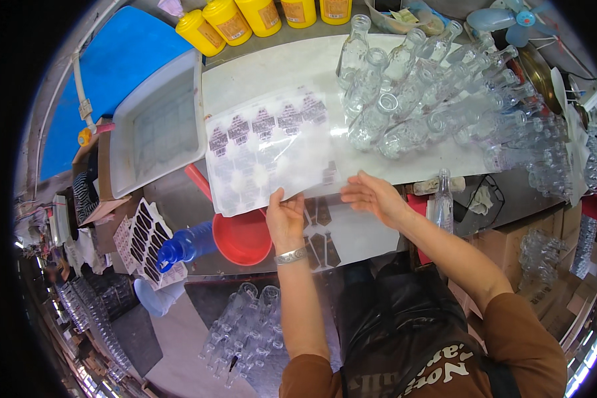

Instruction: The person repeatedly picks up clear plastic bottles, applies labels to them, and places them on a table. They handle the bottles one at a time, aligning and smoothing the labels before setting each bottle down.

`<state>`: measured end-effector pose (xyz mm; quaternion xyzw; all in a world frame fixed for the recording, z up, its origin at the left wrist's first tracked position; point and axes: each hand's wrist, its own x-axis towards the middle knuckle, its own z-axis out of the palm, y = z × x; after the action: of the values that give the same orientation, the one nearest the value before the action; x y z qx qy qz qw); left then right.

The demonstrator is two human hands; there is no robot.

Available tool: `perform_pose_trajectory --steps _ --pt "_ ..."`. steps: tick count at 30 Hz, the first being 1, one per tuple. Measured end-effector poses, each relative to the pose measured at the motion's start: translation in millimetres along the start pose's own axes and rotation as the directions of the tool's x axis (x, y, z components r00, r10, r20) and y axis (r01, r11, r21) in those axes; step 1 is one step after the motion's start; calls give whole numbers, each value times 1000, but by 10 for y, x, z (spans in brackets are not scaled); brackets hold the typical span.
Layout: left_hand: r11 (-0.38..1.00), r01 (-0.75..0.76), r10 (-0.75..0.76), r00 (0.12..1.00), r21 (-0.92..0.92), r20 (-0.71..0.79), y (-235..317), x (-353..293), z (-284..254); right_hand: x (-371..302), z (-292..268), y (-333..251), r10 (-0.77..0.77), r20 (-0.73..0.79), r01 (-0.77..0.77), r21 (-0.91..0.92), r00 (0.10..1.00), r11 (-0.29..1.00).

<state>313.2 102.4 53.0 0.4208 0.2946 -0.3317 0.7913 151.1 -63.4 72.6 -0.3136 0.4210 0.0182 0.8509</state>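
A white sheet printed with rows of purple label designs (257,149) lies on the worktable, its near edge curling up a little. At that edge, my left hand (286,215) has its thumb over the sheet and its fingers beneath, pinching it. To the right of it, my right hand (377,199) hovers with fingers stretched and slightly apart, holding nothing. Below both hands is another sheet with dark brown bottle-shaped designs (322,242), partly covered. Many clear glass bottles (404,99) stand crowded at the back right, and a single glass bottle (443,205) stands beside my right forearm.
Left of my left hand are a red plastic dipper (242,239), a blue spray bottle (186,245) and a shallow white tub (159,123). Several yellow bottles (259,16) line the back edge. More glass bottles (242,331) stand low beside my left forearm; cardboard boxes (504,249) are at right.
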Motion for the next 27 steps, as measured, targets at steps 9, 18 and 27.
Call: perform_pose_trajectory --steps 9,18,27 --pt "987 90 -106 988 134 116 -7 -222 -105 399 342 -388 -156 -91 108 -400 984 910" --pt "914 -15 -38 992 406 120 -285 -231 -235 419 297 -217 53 -146 -90 -262 988 961" --pt "909 69 -129 985 411 119 -247 -305 -272 506 438 -55 -181 -114 122 -400 977 908"
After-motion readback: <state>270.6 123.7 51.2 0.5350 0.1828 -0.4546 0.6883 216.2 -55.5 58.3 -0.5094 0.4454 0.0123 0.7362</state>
